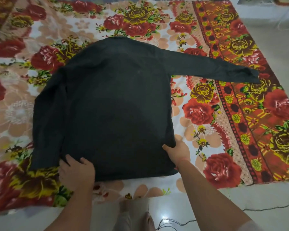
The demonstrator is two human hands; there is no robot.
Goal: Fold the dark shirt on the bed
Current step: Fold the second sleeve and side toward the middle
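The dark shirt [113, 105] lies flat on the bed [240, 114], which is covered with a blanket of red and yellow roses. The collar [117, 38] is at the shirt's far end and the hem is at the end nearest to the person. The plain back side of the shirt seems to face up.

The outstretched sleeve [215, 67] goes out from the shirt's right shoulder, straight and flat on the blanket. The other sleeve [47, 122] lies down along the shirt's left side, and its cuff reaches near the hem.

The right hand [178, 152] is at the shirt's lower right corner. Its thumb lies on top of the cloth and the fingers go under the edge, so it pinches this corner. The left hand [76, 172] is at the shirt's lower left corner, over the hem, with the thumb and one finger on top of the cloth. I cannot tell if it grips the cloth or only rests on it.

Below the shirt's hem, past the bed's edge, is a pale floor [265, 197] with a thin dark cable [265, 207] and the person's foot [146, 220].
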